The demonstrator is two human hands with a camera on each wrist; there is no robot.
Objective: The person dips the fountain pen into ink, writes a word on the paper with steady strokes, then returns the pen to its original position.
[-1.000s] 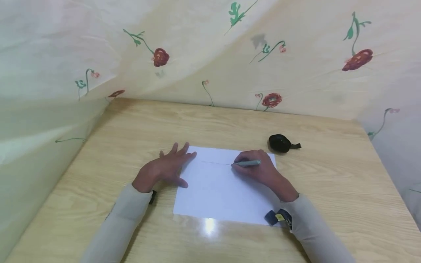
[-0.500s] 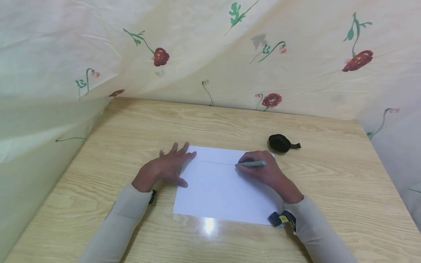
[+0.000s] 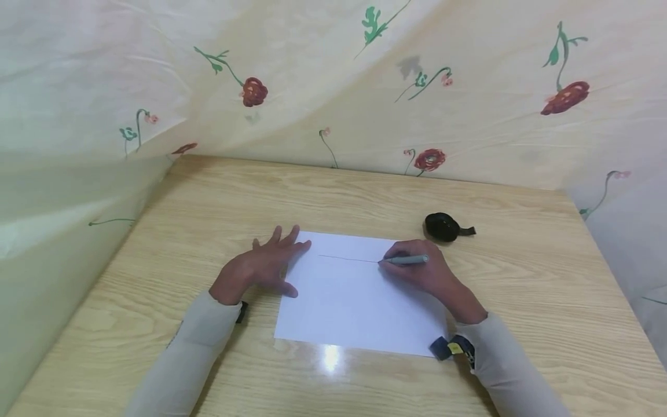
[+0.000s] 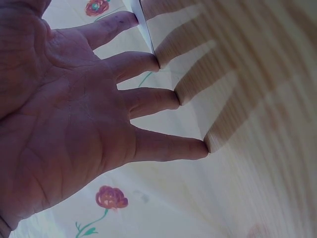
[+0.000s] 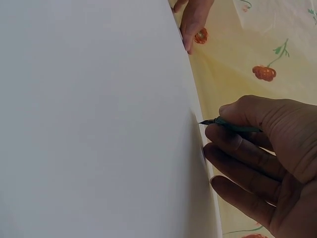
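A white sheet of paper point(image 3: 339, 307) lies on the wooden table, with a thin dark line point(image 3: 346, 258) running across its upper part. My right hand point(image 3: 422, 266) pinches a grey-green pen point(image 3: 409, 260) between thumb and fingers. The pen's tip touches the paper at the right end of the line; in the right wrist view the dark tip of the pen point(image 5: 208, 122) meets the sheet. My left hand point(image 3: 266, 266) rests with spread fingers on the sheet's left edge. Fingertips point(image 4: 193, 148) of that hand press on the table and paper edge in the left wrist view.
A small black object with a short tail point(image 3: 443, 227), perhaps a tape measure or pouch, lies just beyond the sheet's top right corner. The wooden table point(image 3: 547, 289) is bounded at the back and sides by a floral cloth point(image 3: 312, 69).
My right hand has slid a little to the right with the pen, and the line on the paper has grown longer behind its tip. My left hand stays where it was.
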